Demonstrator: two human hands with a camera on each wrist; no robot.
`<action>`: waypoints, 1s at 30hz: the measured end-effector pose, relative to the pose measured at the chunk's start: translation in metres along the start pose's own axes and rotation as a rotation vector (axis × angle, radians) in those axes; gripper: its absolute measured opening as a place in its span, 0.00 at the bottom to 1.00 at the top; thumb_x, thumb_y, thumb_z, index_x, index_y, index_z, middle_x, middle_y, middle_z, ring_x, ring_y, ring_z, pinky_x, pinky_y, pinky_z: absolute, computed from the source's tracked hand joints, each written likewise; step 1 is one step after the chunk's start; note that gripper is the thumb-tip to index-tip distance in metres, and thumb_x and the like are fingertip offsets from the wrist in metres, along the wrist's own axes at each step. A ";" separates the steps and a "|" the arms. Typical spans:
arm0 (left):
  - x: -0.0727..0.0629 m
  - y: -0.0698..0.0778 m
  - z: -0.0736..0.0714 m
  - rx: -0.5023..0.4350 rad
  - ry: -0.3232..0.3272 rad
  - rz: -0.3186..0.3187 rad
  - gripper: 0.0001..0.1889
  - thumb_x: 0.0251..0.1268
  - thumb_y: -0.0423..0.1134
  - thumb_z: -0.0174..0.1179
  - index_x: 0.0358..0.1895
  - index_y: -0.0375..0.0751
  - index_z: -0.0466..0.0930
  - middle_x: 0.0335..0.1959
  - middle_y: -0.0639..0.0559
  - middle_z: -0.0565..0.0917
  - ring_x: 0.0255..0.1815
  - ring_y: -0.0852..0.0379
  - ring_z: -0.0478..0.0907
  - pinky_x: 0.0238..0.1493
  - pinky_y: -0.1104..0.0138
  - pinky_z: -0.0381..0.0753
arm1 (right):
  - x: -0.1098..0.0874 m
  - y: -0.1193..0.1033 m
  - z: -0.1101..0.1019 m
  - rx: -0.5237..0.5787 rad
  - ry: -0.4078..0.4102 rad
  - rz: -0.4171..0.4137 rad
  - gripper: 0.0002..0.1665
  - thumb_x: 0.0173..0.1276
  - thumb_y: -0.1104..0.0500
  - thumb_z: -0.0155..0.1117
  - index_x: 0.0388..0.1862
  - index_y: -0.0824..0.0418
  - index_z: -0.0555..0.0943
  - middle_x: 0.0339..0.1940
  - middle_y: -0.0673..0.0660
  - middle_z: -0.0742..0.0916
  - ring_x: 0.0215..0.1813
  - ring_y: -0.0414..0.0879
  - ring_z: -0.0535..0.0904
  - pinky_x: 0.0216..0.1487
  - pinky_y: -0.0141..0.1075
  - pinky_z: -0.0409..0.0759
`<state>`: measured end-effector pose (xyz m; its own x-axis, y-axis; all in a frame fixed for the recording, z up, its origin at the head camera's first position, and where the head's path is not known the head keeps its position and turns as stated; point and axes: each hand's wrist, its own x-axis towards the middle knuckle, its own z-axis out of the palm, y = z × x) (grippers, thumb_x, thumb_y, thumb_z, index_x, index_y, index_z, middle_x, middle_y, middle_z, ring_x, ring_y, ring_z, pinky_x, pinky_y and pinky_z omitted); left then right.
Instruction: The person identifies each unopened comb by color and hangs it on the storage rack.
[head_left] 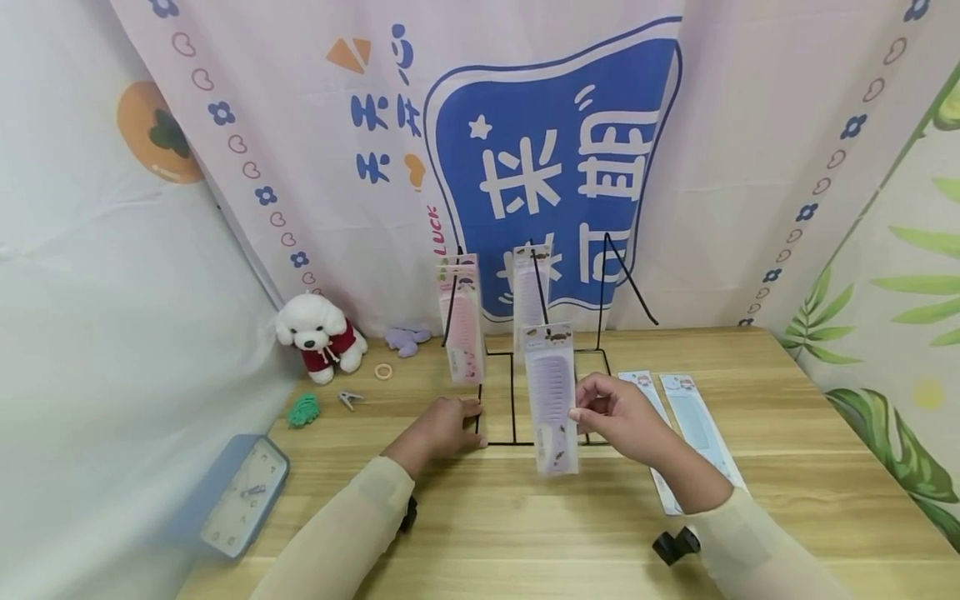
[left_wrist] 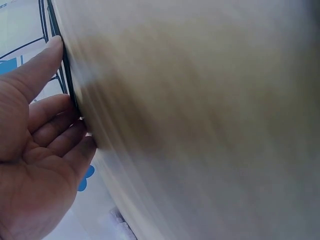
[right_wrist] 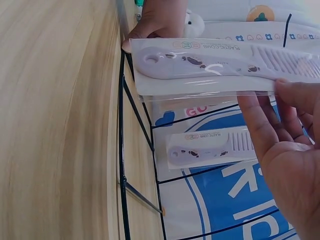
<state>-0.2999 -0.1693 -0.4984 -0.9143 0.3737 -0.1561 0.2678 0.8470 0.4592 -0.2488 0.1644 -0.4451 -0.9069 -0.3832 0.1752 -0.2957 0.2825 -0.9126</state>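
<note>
Standing upright, the wire rack (head_left: 513,408) is the biggest thing at hand. The lilac comb pack (head_left: 553,400), long axis running roughly twelve to six, lies at nine o'clock from the nearer right hand (head_left: 618,417), which pinches its edge. The left hand (head_left: 442,425), thumb and fingers parted, touches the base at eight. The middle prong (head_left: 538,283) ends at the pack's twelve; whether it passes through, I cannot tell.

A printed curtain (head_left: 750,167) hangs behind a light wood-grained table (head_left: 525,533).
</note>
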 end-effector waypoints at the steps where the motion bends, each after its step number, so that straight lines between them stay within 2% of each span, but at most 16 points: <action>1: 0.000 0.000 0.000 0.000 0.000 -0.003 0.35 0.71 0.48 0.76 0.76 0.37 0.79 0.81 0.43 0.75 0.84 0.40 0.69 0.85 0.49 0.68 | 0.000 0.000 0.000 0.004 0.001 0.003 0.06 0.78 0.64 0.71 0.47 0.63 0.81 0.38 0.59 0.88 0.40 0.62 0.89 0.42 0.39 0.94; 4: -0.001 0.001 -0.001 0.000 -0.001 -0.009 0.35 0.71 0.48 0.76 0.76 0.38 0.79 0.81 0.43 0.75 0.84 0.40 0.68 0.85 0.49 0.68 | 0.003 0.001 0.000 0.001 0.017 0.021 0.07 0.79 0.62 0.71 0.48 0.63 0.81 0.39 0.59 0.88 0.41 0.63 0.89 0.43 0.40 0.94; 12: -0.001 0.002 -0.001 0.009 -0.004 -0.004 0.34 0.71 0.47 0.76 0.76 0.37 0.78 0.81 0.43 0.75 0.84 0.40 0.68 0.86 0.49 0.67 | 0.026 0.002 0.004 0.055 0.152 0.095 0.11 0.79 0.60 0.71 0.52 0.65 0.82 0.45 0.60 0.86 0.44 0.50 0.89 0.52 0.54 0.93; 17: -0.002 0.002 -0.002 0.006 0.008 0.008 0.34 0.71 0.47 0.76 0.75 0.36 0.79 0.80 0.42 0.75 0.84 0.39 0.69 0.86 0.49 0.67 | 0.051 -0.004 0.005 0.087 0.242 0.114 0.12 0.79 0.61 0.70 0.54 0.66 0.82 0.47 0.60 0.86 0.46 0.45 0.88 0.53 0.47 0.94; 22: -0.002 0.001 0.000 0.002 0.003 0.002 0.35 0.71 0.47 0.76 0.76 0.37 0.79 0.81 0.42 0.75 0.84 0.39 0.68 0.86 0.49 0.67 | 0.072 -0.006 0.009 0.045 0.322 0.134 0.12 0.79 0.61 0.68 0.55 0.66 0.83 0.49 0.61 0.86 0.50 0.48 0.88 0.50 0.39 0.93; 26: -0.002 0.000 0.002 -0.016 -0.003 -0.013 0.36 0.71 0.48 0.76 0.76 0.37 0.78 0.81 0.43 0.74 0.85 0.40 0.68 0.86 0.49 0.66 | 0.085 -0.002 0.012 0.025 0.357 0.137 0.12 0.80 0.61 0.67 0.55 0.67 0.82 0.51 0.62 0.86 0.53 0.53 0.87 0.50 0.38 0.93; 30: -0.001 -0.001 0.000 -0.024 0.001 -0.017 0.36 0.70 0.47 0.77 0.76 0.37 0.78 0.81 0.44 0.74 0.84 0.41 0.68 0.86 0.51 0.66 | 0.097 0.000 0.012 0.026 0.363 0.107 0.12 0.81 0.62 0.66 0.56 0.68 0.81 0.52 0.63 0.85 0.54 0.55 0.87 0.56 0.46 0.93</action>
<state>-0.2986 -0.1704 -0.4989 -0.9192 0.3586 -0.1630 0.2447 0.8442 0.4770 -0.3328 0.1166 -0.4324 -0.9810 -0.0148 0.1934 -0.1897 0.2795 -0.9412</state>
